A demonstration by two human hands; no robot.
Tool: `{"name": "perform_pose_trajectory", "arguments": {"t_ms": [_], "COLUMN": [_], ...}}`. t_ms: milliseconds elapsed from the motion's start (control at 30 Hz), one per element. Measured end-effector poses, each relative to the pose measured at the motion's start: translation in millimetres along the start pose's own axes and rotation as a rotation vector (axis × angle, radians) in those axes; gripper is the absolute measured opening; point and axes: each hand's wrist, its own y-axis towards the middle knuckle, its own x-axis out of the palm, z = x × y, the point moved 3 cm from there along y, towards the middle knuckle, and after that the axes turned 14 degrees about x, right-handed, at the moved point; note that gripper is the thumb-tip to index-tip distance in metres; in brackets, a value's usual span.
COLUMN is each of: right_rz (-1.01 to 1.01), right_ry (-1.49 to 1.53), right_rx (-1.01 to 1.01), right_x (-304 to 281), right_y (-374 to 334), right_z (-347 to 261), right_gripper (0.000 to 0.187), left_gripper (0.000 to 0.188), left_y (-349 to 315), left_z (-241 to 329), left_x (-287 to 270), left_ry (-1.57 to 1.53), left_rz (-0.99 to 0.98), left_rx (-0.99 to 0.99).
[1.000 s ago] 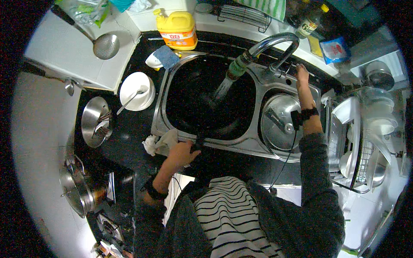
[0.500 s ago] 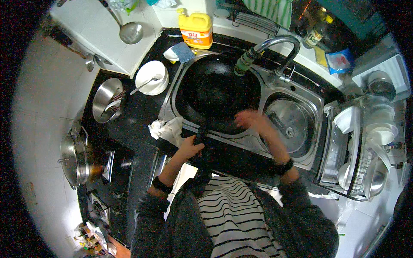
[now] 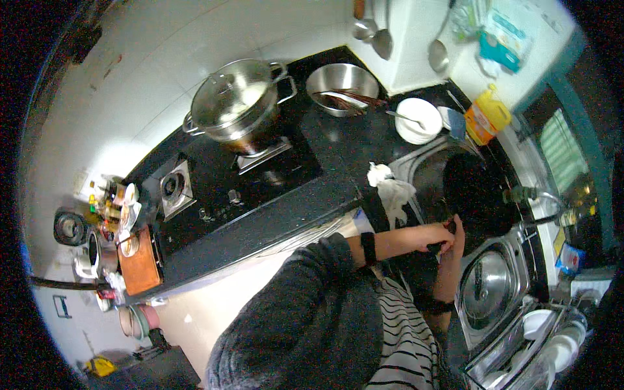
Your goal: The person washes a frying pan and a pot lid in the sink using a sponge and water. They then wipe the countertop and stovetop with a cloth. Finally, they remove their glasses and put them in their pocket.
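Note:
A large black wok (image 3: 478,192) is over the left sink basin (image 3: 426,172), whose steel wall shows beside it. It looks tilted. My left hand (image 3: 432,236) is closed around the wok's dark handle. My right hand (image 3: 457,235) is right against the left one, where the handle meets the wok; its fingers look closed there too, partly hidden. A crumpled white cloth (image 3: 394,195) lies at the sink's left edge, apart from my hands. The faucet (image 3: 543,198) with its green spout end reaches over the wok's far side.
Stacked white bowls (image 3: 417,122) with a spoon and a steel bowl (image 3: 325,81) holding chopsticks stand on the black counter. A lidded steamer pot (image 3: 237,104) is on the stove. A yellow jug (image 3: 487,117) stands behind the sink. The dish rack (image 3: 500,344) is at lower right.
My view has swung left, bringing in the stove and pot. My right hand has come from the wok's right side to the handle beside my left. The wok has shifted and tilted in the basin.

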Motion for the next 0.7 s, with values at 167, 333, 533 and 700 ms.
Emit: {"name": "perform_pose_trajectory", "arguments": {"t_ms": [167,333,533,700], "right_rz": [0.123,0.174,0.005,-0.110], "right_ry": [-0.067,-0.061,0.220,0.294], "right_rx": [0.153,-0.002,0.202,0.247], "right_x": [5,27,75,98], "right_y": [13,1,-19,-21], "right_z": [27,47,60,55], "right_gripper": [0.032,0.035,0.029,0.028], "left_gripper": [0.020,0.020,0.036,0.021], "left_y": [-24,-48,-74,-78], "left_z": [-19,-31,3,31], "left_x": [-13,-27,-50,-56], "left_ry": [-0.131,-0.123,-0.013,0.257], "left_rz": [-0.153,-0.181,-0.056,0.023], "left_rx": [-0.028,-0.052,-0.168,-0.165]}}
